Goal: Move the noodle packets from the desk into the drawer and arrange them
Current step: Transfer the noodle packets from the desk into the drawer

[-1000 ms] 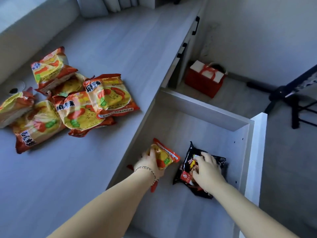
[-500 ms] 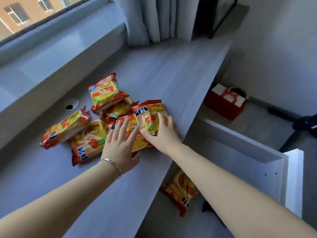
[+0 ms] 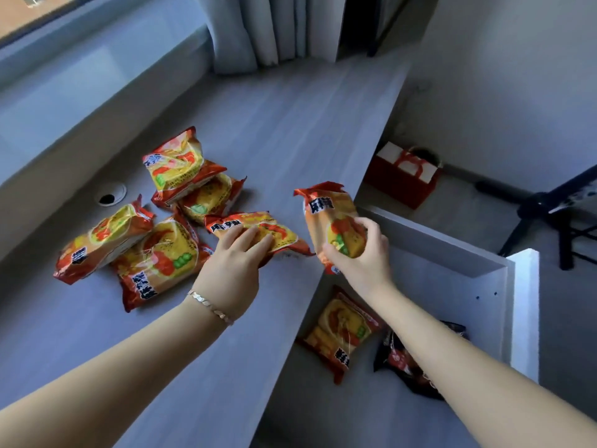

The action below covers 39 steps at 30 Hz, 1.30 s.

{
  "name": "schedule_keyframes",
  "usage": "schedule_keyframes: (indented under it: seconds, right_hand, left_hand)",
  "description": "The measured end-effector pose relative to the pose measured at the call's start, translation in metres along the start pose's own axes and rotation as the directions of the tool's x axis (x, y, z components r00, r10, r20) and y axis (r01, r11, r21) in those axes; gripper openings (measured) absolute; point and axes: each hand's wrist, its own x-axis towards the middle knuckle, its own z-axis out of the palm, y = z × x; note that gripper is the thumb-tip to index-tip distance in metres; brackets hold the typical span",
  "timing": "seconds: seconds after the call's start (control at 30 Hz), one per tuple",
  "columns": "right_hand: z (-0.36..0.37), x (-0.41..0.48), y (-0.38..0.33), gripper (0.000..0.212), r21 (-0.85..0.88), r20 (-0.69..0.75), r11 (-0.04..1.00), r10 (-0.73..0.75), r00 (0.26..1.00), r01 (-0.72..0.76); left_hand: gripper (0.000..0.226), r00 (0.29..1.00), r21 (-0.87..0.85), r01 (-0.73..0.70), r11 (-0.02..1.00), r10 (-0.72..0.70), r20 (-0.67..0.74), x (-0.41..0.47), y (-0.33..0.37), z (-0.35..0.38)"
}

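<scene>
Several orange-yellow noodle packets (image 3: 161, 253) lie in a heap on the grey desk (image 3: 290, 130). My right hand (image 3: 358, 257) grips one orange packet (image 3: 332, 218) upright, lifted over the desk's right edge. My left hand (image 3: 232, 270) closes on another orange packet (image 3: 258, 227) that lies on the desk. The open drawer (image 3: 452, 279) below the edge holds one orange packet (image 3: 342, 331) and a black packet (image 3: 400, 357), partly hidden by my right forearm.
A red gift bag (image 3: 400, 179) stands on the floor beyond the drawer. A black stand's legs (image 3: 549, 208) sit at the right. A round cable hole (image 3: 109, 195) is in the desk near the window sill. Curtains (image 3: 274, 27) hang at the back.
My right hand has lifted an orange packet off the heap and carried it rightward toward the desk edge. My left hand has closed on the packet under it. A second ago both hands were in the drawer.
</scene>
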Motion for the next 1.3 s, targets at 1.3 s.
schedule_keyframes:
  seconds: [1.3]
  right_hand:
    - [0.188, -0.027, -0.106, 0.070, -0.351, 0.449, 0.927, 0.041, 0.893, 0.133]
  left_hand:
    - [0.068, 0.587, 0.163, 0.764, 0.625, -0.777, 0.227, -0.049, -0.140, -0.022]
